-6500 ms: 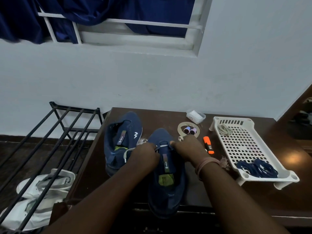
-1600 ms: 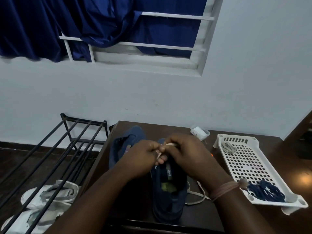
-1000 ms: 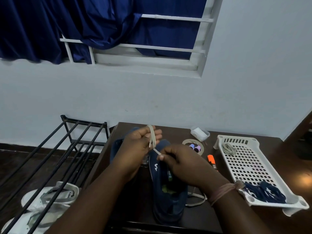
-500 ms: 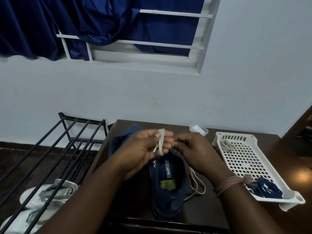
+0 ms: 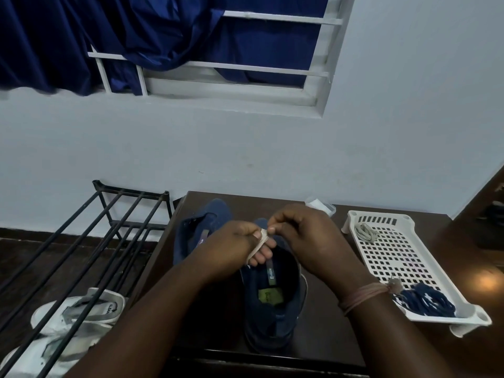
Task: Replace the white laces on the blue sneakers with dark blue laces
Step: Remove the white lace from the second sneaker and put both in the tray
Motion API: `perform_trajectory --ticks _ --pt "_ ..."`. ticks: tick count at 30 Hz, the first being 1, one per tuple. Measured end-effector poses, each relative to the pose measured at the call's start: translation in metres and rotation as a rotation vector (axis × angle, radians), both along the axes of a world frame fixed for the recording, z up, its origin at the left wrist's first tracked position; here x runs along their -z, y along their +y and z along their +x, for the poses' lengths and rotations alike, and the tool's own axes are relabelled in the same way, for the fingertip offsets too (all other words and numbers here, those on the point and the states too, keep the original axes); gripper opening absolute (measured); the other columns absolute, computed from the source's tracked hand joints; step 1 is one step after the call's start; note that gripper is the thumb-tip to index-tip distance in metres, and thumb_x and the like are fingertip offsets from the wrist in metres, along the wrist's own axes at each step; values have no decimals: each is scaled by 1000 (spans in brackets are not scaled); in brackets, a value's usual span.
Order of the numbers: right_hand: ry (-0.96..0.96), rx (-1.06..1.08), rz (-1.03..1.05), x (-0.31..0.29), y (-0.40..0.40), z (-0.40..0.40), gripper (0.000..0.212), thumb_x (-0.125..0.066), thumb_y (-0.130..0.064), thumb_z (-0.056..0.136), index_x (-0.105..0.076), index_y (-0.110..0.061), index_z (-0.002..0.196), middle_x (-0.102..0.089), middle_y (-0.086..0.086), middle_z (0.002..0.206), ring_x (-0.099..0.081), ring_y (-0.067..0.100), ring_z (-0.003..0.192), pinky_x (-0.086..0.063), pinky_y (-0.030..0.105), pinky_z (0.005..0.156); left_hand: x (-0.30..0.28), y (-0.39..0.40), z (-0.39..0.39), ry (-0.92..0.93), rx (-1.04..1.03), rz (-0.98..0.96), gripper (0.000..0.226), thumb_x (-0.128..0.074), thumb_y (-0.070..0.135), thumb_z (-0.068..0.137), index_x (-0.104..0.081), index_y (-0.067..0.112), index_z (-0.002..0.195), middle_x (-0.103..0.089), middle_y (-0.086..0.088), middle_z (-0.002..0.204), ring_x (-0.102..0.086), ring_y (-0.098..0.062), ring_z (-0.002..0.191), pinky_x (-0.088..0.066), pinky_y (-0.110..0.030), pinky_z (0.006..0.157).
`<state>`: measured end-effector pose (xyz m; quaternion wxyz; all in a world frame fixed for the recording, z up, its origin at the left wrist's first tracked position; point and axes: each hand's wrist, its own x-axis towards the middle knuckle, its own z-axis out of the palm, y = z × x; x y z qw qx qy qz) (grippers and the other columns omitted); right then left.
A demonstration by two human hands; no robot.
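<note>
Two blue sneakers stand on the dark table (image 5: pixel 338 342): the right sneaker (image 5: pixel 272 304) under my hands, the left sneaker (image 5: pixel 201 227) behind and to its left. A white lace (image 5: pixel 257 245) is wound round the fingers of my left hand (image 5: pixel 240 249), which holds it above the right sneaker. My right hand (image 5: pixel 302 236) pinches the lace's end right beside the left fingers. Dark blue laces (image 5: pixel 425 298) lie bunched in the near corner of a white perforated tray (image 5: pixel 392 257). A coiled white lace (image 5: pixel 366 232) lies at the tray's far end.
A black metal shoe rack (image 5: pixel 90 241) stands left of the table, with white sneakers (image 5: pixel 73 317) under it on the floor. A small clear box (image 5: pixel 320 208) sits at the table's back. A wall and a window with blue curtains rise behind.
The lace that trailed on the table right of the sneaker has been gathered up; it is now wrapped round my left fingers. Both hands stay together above the right sneaker.
</note>
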<state>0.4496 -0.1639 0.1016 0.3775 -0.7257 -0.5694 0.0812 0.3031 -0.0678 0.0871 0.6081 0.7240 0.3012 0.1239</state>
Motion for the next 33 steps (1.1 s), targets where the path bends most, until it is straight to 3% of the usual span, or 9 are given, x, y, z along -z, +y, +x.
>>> perform_trajectory --ticks 4,10,12,15,17,19,23,28,33 --pt "168 111 38 6 1 7 14 -65 -13 90 -75 -20 81 -72 -10 79 -64 2 79 -50 19 74 -5 5 -10 -148 126 -277 34 -40 9 106 -71 -2 108 -70 -11 87 -63 -15 74 -53 -25 70" --pt "67 -110 -132 22 8 -8 18 -61 -18 94 -66 -14 77 -67 -1 71 -62 15 67 -51 40 69 -10 13 -8 -622 -40 -725 36 -33 3 105 -58 -8 129 -67 -21 125 -69 -24 112 -58 -31 91" --pt "48 -154 -203 23 9 -14 22 -59 -25 96 -64 -16 76 -63 -2 68 -59 14 65 -50 38 66 -6 16 -3 -620 -180 -632 36 -31 0 106 -54 -7 133 -68 -20 126 -67 -25 117 -57 -32 95" --pt "-13 -179 -210 21 8 -16 19 -57 -25 97 -64 -21 79 -60 -7 71 -56 8 67 -48 34 66 3 18 1 -342 -307 -204 35 -35 3 106 -56 2 136 -70 -9 121 -68 -19 112 -53 -35 101" --pt "-46 -137 -116 17 8 -13 17 -59 -20 94 -64 -21 78 -62 -9 77 -57 7 76 -48 30 71 7 16 0 -114 -239 101 32 -40 14 106 -65 13 127 -73 1 111 -69 -12 104 -53 -39 100" --pt "-61 -75 -12 10 7 -9 14 -62 -15 92 -69 -21 81 -65 -10 83 -58 5 84 -45 19 76 10 10 -2 30 -82 233 28 -43 22 106 -70 16 111 -75 0 100 -69 -8 91 -55 -39 94" --pt "8 47 111 3 4 4 11 -66 -11 90 -75 -18 89 -68 -11 89 -58 -2 90 -39 5 76 6 -1 -3 2 135 -28 34 -39 15 108 -71 4 110 -74 -8 93 -67 -13 80 -56 -26 78" --pt "128 67 105 6 -4 15 14 -63 -10 92 -75 -17 87 -69 -9 81 -60 -1 81 -38 3 68 -8 7 -10 -403 136 -485 35 -38 8 101 -70 -3 110 -64 -10 85 -59 -16 74 -52 -27 73" --pt "95 -38 -211 18 0 6 21 -58 -20 97 -67 -22 77 -65 -5 69 -56 0 63 -43 20 62 -14 16 -10 -750 -57 -757 37 -38 3 99 -63 -8 124 -70 -17 115 -70 -22 103 -57 -31 94"
